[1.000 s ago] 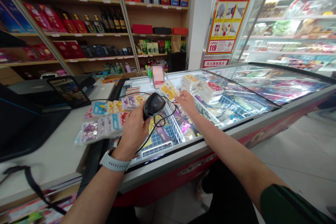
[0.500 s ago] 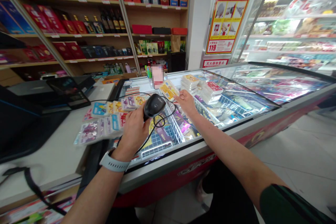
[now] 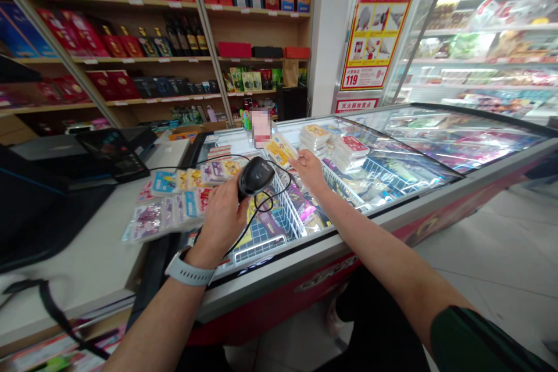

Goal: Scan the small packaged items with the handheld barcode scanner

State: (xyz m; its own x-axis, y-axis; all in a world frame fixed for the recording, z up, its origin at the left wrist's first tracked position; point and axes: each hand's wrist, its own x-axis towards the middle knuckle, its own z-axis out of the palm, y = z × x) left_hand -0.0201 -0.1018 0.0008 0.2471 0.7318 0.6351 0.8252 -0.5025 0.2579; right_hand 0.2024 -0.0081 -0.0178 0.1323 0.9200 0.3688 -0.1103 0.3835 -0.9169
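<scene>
My left hand [image 3: 222,218] is closed round the grip of a black barcode scanner [image 3: 256,175], whose head points towards a yellow packet [image 3: 280,151]. My right hand [image 3: 310,170] holds that packet up by its lower edge, over the open chest freezer [image 3: 392,218]. The scanner's black cable [image 3: 257,204] loops down in front of the freezer's white wire baskets [image 3: 285,208]. A white watch [image 3: 188,271] sits on my left wrist.
Flat packets [image 3: 172,202] lie spread on the white counter [image 3: 96,256] at left, beside a dark screen [image 3: 114,152]. Stacked packets [image 3: 349,151] rest on the freezer's glass lid. Shelves of boxes and bottles [image 3: 143,40] stand behind, a chilled display [image 3: 488,46] at right.
</scene>
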